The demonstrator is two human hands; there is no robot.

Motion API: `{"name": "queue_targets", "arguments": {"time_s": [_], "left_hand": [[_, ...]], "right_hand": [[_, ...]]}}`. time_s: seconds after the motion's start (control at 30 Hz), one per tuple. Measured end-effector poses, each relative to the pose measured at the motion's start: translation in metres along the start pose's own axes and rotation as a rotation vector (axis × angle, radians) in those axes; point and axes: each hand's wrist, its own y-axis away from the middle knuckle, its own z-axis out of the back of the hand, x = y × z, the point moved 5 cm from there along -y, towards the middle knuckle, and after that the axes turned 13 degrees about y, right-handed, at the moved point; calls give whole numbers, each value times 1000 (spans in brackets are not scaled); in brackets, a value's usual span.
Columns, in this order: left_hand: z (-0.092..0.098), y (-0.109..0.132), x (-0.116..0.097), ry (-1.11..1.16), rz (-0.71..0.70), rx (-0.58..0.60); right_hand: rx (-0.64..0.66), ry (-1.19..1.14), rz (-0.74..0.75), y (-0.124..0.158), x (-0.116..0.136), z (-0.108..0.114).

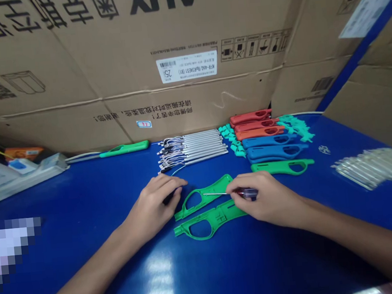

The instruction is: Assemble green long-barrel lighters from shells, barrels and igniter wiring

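Note:
Two green plastic shell halves lie side by side on the blue table, the upper half (208, 192) and the lower half (222, 214), with their inner sides up. My right hand (264, 198) is closed on a screwdriver (248, 192), whose thin shaft points left over the upper half. My left hand (159, 200) is by the left end of that half, fingers curled round something dark that I cannot make out. Beyond the left hand lies a bundle of metal rods with wires (199, 147).
Red casings (251, 117), blue casings (268, 152) and a green casing (280, 167) are stacked at the back right, near small teal parts (297, 126). Clear pieces (376, 165) lie farther right. A power strip (47, 169) is at left. Cardboard (122, 57) walls the back.

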Motion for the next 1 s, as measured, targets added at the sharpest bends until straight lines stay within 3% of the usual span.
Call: {"name": "queue_targets", "arguments": {"time_s": [0.1,0.3,0.4,0.53,0.83,1.0], "left_hand": [[2,-2,-6,50,-12,5],[-6,0,-24,99,-20,266],[-10,1,-25,79,10,331],[-11,2,-22,76,28,334],[-6,1,-19,95,12,324],[-7,1,-18,90,28,324]], "right_hand": [[-3,10,1,-1,0,-1],[-10,12,34,0,2,-1],[-16,17,81,1,4,0],[-31,15,104,2,5,0],[-142,-35,-72,-3,-4,11],[1,54,-31,0,-3,5]]}}
